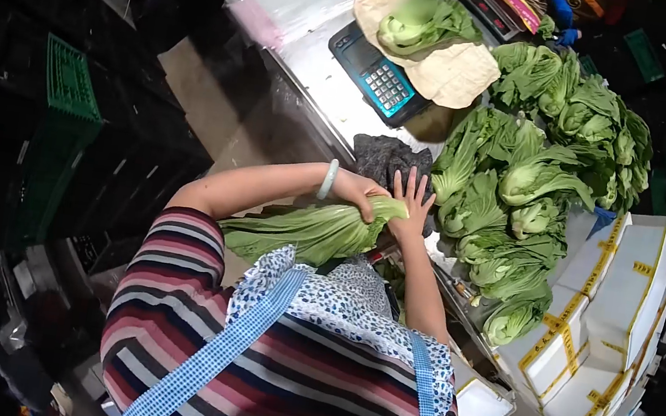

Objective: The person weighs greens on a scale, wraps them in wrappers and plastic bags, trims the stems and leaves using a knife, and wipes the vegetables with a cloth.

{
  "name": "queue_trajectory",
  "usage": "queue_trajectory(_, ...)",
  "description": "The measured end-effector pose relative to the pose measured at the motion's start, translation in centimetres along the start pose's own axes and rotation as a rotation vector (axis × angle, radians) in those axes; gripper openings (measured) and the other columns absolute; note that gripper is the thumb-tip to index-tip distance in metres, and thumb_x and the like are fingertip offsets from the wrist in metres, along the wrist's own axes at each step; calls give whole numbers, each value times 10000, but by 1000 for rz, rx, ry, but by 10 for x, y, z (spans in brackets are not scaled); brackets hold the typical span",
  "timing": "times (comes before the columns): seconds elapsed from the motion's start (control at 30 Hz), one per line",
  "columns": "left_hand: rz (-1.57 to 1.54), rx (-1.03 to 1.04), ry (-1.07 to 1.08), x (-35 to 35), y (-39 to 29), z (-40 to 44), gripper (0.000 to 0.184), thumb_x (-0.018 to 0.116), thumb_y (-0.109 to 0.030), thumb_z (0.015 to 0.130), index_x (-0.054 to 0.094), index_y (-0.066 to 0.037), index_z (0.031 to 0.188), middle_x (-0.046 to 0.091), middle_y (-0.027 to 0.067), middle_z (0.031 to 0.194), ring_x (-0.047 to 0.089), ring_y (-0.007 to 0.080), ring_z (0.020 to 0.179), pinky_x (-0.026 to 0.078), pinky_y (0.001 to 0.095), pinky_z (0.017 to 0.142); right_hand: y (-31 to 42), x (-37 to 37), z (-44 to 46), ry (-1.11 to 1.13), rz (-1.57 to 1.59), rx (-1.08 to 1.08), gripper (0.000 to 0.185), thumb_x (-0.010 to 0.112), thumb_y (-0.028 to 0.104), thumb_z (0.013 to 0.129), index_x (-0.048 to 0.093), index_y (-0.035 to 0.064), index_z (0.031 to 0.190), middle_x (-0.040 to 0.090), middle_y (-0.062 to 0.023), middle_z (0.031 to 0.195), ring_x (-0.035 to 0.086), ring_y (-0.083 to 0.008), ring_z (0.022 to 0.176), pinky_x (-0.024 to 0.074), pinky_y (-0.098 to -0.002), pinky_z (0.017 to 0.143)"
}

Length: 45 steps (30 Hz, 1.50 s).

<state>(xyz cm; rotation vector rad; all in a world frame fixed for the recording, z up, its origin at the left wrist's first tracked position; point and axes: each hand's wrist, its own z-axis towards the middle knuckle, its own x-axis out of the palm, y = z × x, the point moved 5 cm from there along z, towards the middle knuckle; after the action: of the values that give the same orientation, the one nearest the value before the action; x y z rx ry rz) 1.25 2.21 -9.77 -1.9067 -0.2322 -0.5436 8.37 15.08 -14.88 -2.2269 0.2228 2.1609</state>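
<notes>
My left hand point(359, 193), with a pale bangle at the wrist, is wrapped round a head of leafy mustard greens point(295, 232) near its stem end. The leaves trail to the left, in front of my apron. My right hand point(411, 210) lies at the cut stem end with its fingers spread, pointing away from me; its palm side is hidden. Just beyond both hands a crumpled dark cloth point(387, 158) rests at the table edge. To the right of my right hand lies a pile of similar mustard greens point(509, 224).
A digital scale point(384, 87) with a keypad bears a tan sheet point(458, 72) and another head of greens point(418, 28). Clear plastic bags point(285, 5) lie at the back left. White foam boxes point(580, 328) with yellow tape stand right; a green crate point(70, 77) stands left.
</notes>
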Motion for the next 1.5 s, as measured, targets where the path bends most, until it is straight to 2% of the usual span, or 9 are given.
queue_trajectory(0.33,-181,208,-24,3,23,-21,624,734,-122,786,424,-19,1318,585,17,1082,545,79,978,467,262,843,5,22,23,231,-212,-1,709,542,446,874,266,175,1468,169,-166,1534,172,-433,1386,195,-640,1054)
queue_trajectory(0.73,-397,185,-80,-43,20,-55,654,711,-83,778,403,-27,1351,590,28,1106,569,91,990,486,285,875,11,10,19,181,-150,21,679,563,395,873,297,173,1457,192,-164,1527,164,-425,1388,187,-623,1072)
queue_trajectory(0.8,-315,305,-315,-90,-7,-76,665,674,-67,781,387,-47,1380,603,66,1124,605,152,995,510,346,875,9,15,22,198,-102,53,715,604,412,841,314,177,1451,212,-165,1520,165,-426,1388,175,-635,1068)
queue_trajectory(0.97,-340,293,-619,-215,-87,-156,475,670,-224,777,516,-22,1177,633,173,1063,653,278,926,538,431,832,8,10,18,154,-56,24,732,605,404,846,289,149,1456,185,-169,1529,144,-436,1393,189,-641,1059)
queue_trajectory(1.0,-323,324,-644,-226,-107,-169,281,652,-191,773,596,-62,1017,668,121,918,669,239,829,551,417,774,8,11,17,167,-51,29,729,598,411,852,286,150,1457,184,-168,1529,143,-434,1394,187,-640,1060)
queue_trajectory(1.03,-318,332,-738,-224,-132,-187,233,666,-192,764,605,-72,955,668,99,881,666,219,807,551,403,756,7,13,15,160,-46,28,729,598,411,852,286,150,1457,184,-168,1529,143,-434,1394,187,-640,1060)
queue_trajectory(1.2,-233,444,-899,-220,-204,-219,206,684,-201,763,602,-89,915,646,66,836,650,197,769,543,383,751,3,19,15,110,-15,33,718,617,411,831,327,172,1442,206,-159,1525,134,-423,1400,174,-643,1066)
queue_trajectory(1.33,-239,312,-811,-197,-199,-187,237,685,-204,762,608,-73,944,664,79,885,660,197,792,543,383,765,3,19,14,100,-2,37,734,641,387,819,320,173,1444,200,-151,1527,137,-422,1399,178,-648,1062)
queue_trajectory(1.5,-254,111,-451,-111,-125,-87,379,659,-146,783,563,-57,1138,643,84,1013,640,185,902,535,376,818,17,-35,10,99,32,111,830,696,380,767,286,156,1453,119,-188,1539,121,-445,1394,193,-684,1028)
